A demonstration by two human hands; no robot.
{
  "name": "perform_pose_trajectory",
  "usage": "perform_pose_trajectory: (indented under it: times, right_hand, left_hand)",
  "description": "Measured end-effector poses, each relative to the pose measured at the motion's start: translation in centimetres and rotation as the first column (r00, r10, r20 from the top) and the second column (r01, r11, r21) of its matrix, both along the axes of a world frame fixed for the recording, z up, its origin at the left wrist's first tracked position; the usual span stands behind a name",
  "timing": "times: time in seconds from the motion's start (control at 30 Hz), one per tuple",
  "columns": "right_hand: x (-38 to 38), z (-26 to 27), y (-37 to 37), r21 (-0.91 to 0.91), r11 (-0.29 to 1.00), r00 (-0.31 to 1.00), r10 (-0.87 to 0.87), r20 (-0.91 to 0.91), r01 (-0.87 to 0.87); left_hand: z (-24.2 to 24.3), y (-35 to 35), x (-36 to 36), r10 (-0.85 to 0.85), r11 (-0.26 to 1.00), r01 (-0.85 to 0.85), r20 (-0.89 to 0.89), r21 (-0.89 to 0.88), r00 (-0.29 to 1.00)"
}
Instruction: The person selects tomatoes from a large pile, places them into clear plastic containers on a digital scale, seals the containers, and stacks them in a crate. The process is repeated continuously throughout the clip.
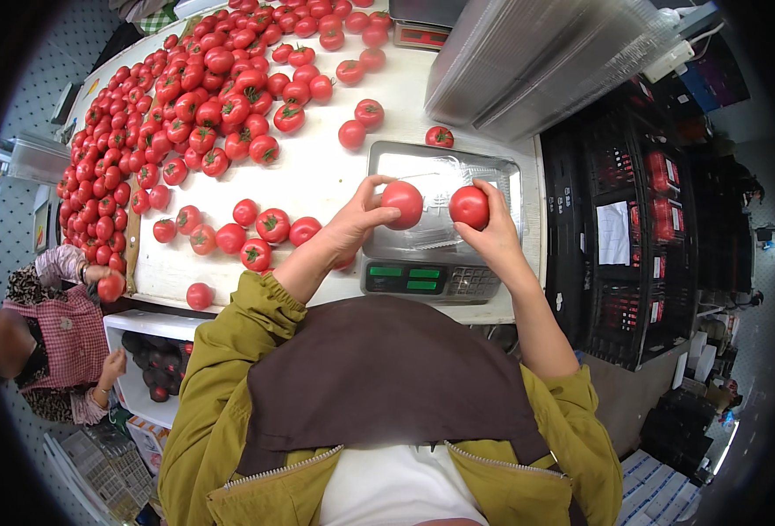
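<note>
My left hand [361,214] grips a red tomato [402,205] over the left part of a digital weighing scale. In my right hand [492,227] is a second tomato [469,207], with thumb and fingers around its right side. Beneath the two tomatoes, a clear plastic clamshell box [436,181] lies on the steel pan [379,244] of the scale. The scale's front panel [406,279] has lit green displays and a keypad; its digits are too small to read. One tomato [439,137] rests just behind the pan.
A big heap of tomatoes [216,92] covers the left and back of the white table [321,174]. Stacked clear plastic boxes [532,59] stand at the back right. Black crates [624,230] with packed tomatoes rise on the right. Another person [65,322] holds a tomato beside a white foam box [151,323].
</note>
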State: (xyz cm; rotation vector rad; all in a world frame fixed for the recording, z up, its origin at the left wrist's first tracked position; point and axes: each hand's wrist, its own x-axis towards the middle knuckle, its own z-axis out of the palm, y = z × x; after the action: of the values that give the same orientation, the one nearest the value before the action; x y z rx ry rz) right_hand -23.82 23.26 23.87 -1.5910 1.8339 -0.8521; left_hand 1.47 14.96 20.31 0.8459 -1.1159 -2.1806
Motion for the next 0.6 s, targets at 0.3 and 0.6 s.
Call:
perform_pose_trajectory:
  times: [0.3,0.6]
  right_hand:
    - [-2.5,-6.3,-5.6,-0.224,0.934,0.912,0.185,-0.367,-0.279]
    - [-3.8,-6.8,-4.8,-0.28,0.92,0.909,0.152,-0.388,-0.274]
  left_hand:
    - [-2.7,-0.6,-6.2,0.56,0.419,0.282,0.49,-0.863,0.668]
    - [-5.2,1.0,-3.9,0.648,0.455,0.218,0.488,-0.864,0.585]
